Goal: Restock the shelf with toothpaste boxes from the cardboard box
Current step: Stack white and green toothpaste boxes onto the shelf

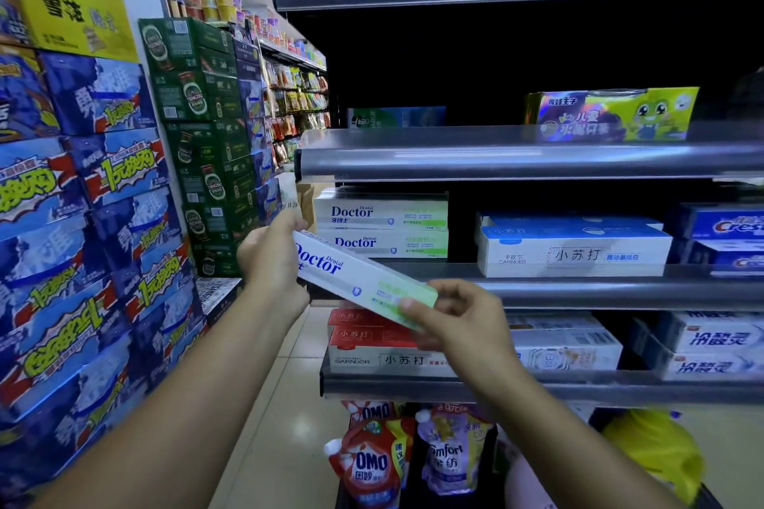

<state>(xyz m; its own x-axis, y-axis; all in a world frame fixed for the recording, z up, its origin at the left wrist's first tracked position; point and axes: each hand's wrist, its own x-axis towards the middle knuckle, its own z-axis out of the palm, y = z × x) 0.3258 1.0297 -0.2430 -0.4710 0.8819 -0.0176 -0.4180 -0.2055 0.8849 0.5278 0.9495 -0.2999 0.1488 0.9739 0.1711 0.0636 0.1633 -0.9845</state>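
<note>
Head view: shop aisle, shelving filling twelve to three o'clock.

At centre, a white-and-green toothpaste box, held in mid-air in front of the shelving and not yet placed. Tilted, with the upper end toward ten o'clock and the green lower end toward four. Held at both ends, probably to steady it and turn the label forward before sliding it in.

At twelve o'clock from it, close behind, a stack of matching boxes on the middle shelf; likely the destination.

Left hand at nine o'clock of the box, fingers wrapped round its upper end, forearm rising from lower left.

Right hand at four o'clock, thumb on the front face pinching the green end against curled fingers, forearm rising from lower right.

Cardboard box not clearly in view.
</note>
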